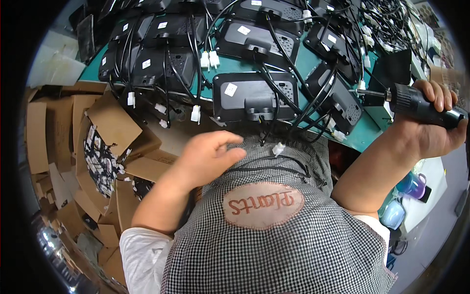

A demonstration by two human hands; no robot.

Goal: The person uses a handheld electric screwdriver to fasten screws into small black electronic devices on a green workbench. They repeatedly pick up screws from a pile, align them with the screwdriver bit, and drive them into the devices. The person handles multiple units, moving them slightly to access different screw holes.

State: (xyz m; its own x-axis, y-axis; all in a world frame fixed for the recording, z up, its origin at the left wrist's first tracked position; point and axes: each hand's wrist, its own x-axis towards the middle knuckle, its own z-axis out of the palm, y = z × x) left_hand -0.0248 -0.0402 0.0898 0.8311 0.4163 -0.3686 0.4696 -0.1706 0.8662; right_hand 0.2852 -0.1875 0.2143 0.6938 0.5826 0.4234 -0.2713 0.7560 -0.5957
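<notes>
My right hand (427, 134), raised at the far right, is wrapped round a black electric screwdriver (409, 99). The tool's thin metal bit points left, toward a tilted black plastic housing (338, 100) with cables across it. My left hand (208, 156) hovers above my lap, thumb and forefinger apart, and no object shows in it. Just beyond it, at the table's near edge, lies a flat black housing (230, 105) with a white label and a small perforated patch. From that housing a black cable hangs down to a white connector (278, 149) over my checked apron (264, 255).
Several similar black housings (169, 66) with cables and white plugs cover the green table (210, 88). Cable bundles (387, 24) pile up at the far right. Open cardboard boxes (115, 122) stand at the left, one holding small parts. A purple cup (413, 186) sits at the right.
</notes>
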